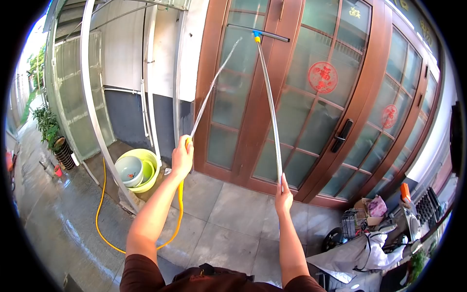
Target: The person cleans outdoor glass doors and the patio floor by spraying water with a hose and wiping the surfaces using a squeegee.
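Note:
My left hand [182, 158] is closed round the end of a yellow hose [180, 204], and a jet of water [214, 82] rises from it toward the glass of a brown door [238, 151]. My right hand [283, 195] grips a long metal pole [272, 114]. At the pole's top a squeegee head [258, 34] with a blue and yellow joint lies across the upper door frame and glass. Red round paper decorations [322, 77] are on the door panes to the right. A black door handle [343, 136] is below them.
Stacked green and pale basins [149, 163] stand by the wall at left, beside a metal post [92, 97]. The hose loops over the tiles. A potted plant [47, 124] is far left. A covered cart or bike [350, 253] with a basket [354, 224] stands at lower right.

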A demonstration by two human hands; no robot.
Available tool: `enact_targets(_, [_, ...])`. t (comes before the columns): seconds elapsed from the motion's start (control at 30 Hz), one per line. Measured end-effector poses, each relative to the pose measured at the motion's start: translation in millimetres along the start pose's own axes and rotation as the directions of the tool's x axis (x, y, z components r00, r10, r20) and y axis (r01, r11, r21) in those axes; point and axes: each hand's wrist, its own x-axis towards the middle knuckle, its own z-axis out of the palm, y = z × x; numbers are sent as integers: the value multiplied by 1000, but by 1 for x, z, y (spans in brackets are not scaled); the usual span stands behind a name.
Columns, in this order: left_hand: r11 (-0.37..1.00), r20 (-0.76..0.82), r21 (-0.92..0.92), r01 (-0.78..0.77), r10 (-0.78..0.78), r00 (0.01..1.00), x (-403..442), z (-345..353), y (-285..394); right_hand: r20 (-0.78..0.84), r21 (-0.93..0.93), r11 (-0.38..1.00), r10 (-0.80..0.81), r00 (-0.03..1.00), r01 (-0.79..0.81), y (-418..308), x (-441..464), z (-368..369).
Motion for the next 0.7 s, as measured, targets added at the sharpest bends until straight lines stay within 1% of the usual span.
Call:
enact_targets(0.07, [998,48,-31,50,-48,998,-8,0,-9,37,-32,999,34,999,-33,33,-34,10])
enact_targets(0.17, [999,75,5,32,-32,997,-18,-7,-4,66,-57,997,53,996,-49,94,-93,27])
enact_targets(0.27, [1000,80,2,-13,13,997,-19,-3,-8,64,31,998,49,997,-51,113,-133,23])
enact_targets(0.3, [1000,97,-17,0,1,995,-17,-1,-4,70,24,997,76,995,-77,114,-135,22])
enact_targets(0.37, [998,137,-56,28,-20,990,-10,3,4,78,6,991,134,988,-135,97,-131,14])
enact_targets(0.47, [992,82,-73,-103,109,991,-2,18,2,19,-3,993,116,993,-116,58,-104,2])
enact_targets(0.53, [992,89,-70,-101,108,990,1,25,0,-71,78,997,11,997,-6,44,-73,6])
enact_targets(0.57, [993,96,-67,-95,102,990,1,27,-1,-160,105,986,-114,981,132,40,-54,11])
enact_targets(0.6, [992,95,-76,-96,103,990,-2,28,-1,-173,97,983,-137,975,156,31,-38,10])
enact_targets(0.63, [999,165,-44,0,8,986,-4,26,-2,-186,89,980,-161,969,180,23,-21,8])
enact_targets(0.67, [999,181,-42,25,-17,983,-9,28,-10,-200,80,976,-184,962,203,14,-5,7])
enact_targets(0.7, [998,196,-36,52,-44,980,-14,31,-20,-126,107,989,-88,988,102,3,3,1])
